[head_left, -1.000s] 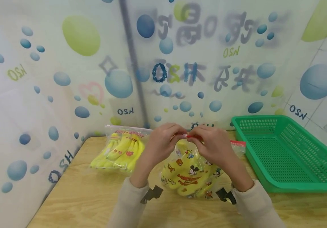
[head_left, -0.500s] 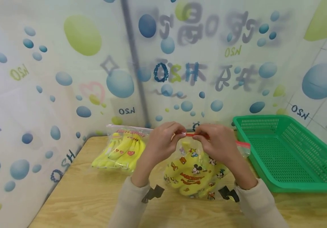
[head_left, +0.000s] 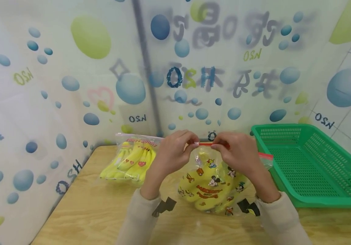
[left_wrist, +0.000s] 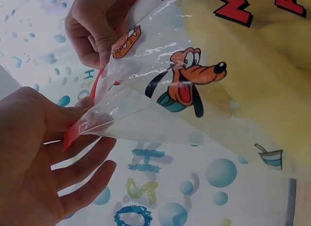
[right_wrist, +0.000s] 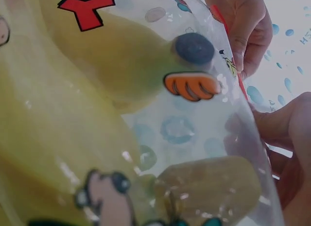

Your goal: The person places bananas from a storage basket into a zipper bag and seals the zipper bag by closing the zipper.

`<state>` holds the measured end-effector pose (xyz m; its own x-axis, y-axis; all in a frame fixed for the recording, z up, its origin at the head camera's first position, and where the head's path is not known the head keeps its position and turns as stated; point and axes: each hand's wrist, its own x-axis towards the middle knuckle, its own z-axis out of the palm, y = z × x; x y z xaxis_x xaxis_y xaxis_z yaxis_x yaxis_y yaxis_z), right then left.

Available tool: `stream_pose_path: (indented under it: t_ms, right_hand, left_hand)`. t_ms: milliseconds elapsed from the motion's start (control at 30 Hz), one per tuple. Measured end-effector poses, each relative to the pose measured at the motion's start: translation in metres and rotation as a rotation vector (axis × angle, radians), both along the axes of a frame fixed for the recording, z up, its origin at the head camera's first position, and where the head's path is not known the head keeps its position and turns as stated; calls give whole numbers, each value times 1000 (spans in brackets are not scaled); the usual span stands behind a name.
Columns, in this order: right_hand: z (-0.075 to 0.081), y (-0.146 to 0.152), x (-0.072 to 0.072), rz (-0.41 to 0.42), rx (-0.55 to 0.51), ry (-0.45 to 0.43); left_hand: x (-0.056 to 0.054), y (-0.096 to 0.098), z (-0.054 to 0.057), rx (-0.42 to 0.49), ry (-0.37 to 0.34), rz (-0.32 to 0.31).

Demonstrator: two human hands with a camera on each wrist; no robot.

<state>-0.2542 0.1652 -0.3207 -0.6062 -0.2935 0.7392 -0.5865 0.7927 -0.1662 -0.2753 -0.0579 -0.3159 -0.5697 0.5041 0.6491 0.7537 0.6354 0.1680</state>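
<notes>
A clear zip bag with cartoon prints and a red zip strip holds yellow bananas. My left hand pinches the strip's left end between thumb and index finger; the other fingers of this hand spread below it in the left wrist view. Farther right along the same strip, my right hand pinches it, leaving a short red stretch between both hands. The strip's right end sticks out past the right hand. In the right wrist view, the right-hand fingers press at the bag's edge.
On the wooden table, a second clear zip bag of bananas with heart prints lies left of my hands. A green perforated basket stands at the right. Behind the table hangs a patterned sheet with bubbles and letters.
My right hand has moved right along the red strip, widening the gap between the hands. The cartoon bag has shifted slightly right. The left hand keeps its pinch at the left end.
</notes>
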Motion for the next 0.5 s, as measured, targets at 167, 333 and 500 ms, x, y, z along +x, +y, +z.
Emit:
stream_pose_path:
  t_ms: [167, 333, 500]
  right_hand:
    - [1, 4, 0, -2, -11, -16]
    - [1, 8, -1, 16, -26, -27]
    - [2, 13, 0, 47, -49, -60]
  left_hand:
    - [0, -3, 1, -9, -20, 21]
    - [-1, -6, 2, 5, -18, 26]
    - [-1, -10, 3, 24, -4, 39]
